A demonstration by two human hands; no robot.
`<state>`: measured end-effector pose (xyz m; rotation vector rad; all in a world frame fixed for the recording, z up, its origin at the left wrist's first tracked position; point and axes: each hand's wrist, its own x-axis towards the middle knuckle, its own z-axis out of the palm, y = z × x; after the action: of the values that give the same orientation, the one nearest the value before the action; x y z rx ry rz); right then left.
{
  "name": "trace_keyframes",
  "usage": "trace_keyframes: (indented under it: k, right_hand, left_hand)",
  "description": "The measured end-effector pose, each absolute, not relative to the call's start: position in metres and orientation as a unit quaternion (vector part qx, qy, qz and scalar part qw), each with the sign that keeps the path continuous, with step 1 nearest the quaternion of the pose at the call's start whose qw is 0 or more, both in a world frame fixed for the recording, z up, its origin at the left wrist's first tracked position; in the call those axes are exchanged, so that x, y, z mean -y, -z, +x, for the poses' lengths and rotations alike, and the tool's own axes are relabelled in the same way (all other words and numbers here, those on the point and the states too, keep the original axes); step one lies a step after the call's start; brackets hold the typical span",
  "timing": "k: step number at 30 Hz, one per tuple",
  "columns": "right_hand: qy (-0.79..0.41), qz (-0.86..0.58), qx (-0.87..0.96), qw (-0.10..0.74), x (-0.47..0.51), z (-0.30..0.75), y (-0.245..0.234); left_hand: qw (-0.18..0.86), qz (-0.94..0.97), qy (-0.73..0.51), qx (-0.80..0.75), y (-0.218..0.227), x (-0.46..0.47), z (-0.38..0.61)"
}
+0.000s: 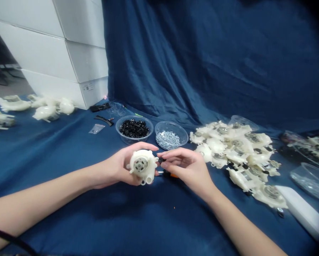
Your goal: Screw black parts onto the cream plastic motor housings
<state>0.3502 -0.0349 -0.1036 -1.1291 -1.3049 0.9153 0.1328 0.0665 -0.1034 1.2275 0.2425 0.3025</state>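
Note:
My left hand (pixel 119 166) is wrapped round a cream plastic pump-like housing (pixel 148 168), which has a round metal motor end facing me and a short tube at its lower right. Pinched between the thumb and fingers of my right hand (pixel 189 166) is a small black part (pixel 161 160), held at the housing's right edge; whether it touches the housing I cannot tell. Below that hand a screwdriver with an orange and black handle (pixel 173 174) is partly hidden.
Behind my hands stand a clear bowl of black parts (pixel 134 128) and a clear bowl of screws (pixel 170 137). Many similar housings (pixel 234 149) are heaped at the right, beside a white block (pixel 300 209). More housings (pixel 46 111) lie at far left, near stacked white boxes (pixel 52 53).

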Motion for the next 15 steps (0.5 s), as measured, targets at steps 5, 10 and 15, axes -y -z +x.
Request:
trace_keyframes:
  k: [5, 10, 15]
  right_hand:
    - [-0.299, -0.463, 0.627, 0.551, 0.0364, 0.3489, 0.1032]
    - [-0.203, -0.438, 0.696, 0.531, 0.038, 0.3502, 0.0993]
    - [-0.159, -0.422, 0.72, 0.528, 0.0392, 0.3495, 0.0984]
  left_hand:
    - [0.806, 0.565, -0.115, -0.13, 0.0955, -0.061, 0.1315]
    - [0.797, 0.578, -0.102, -0.141, 0.0945, -0.0606, 0.1301]
    - [0.793, 0.585, -0.097, -0.138, 0.0965, -0.0616, 0.1293]
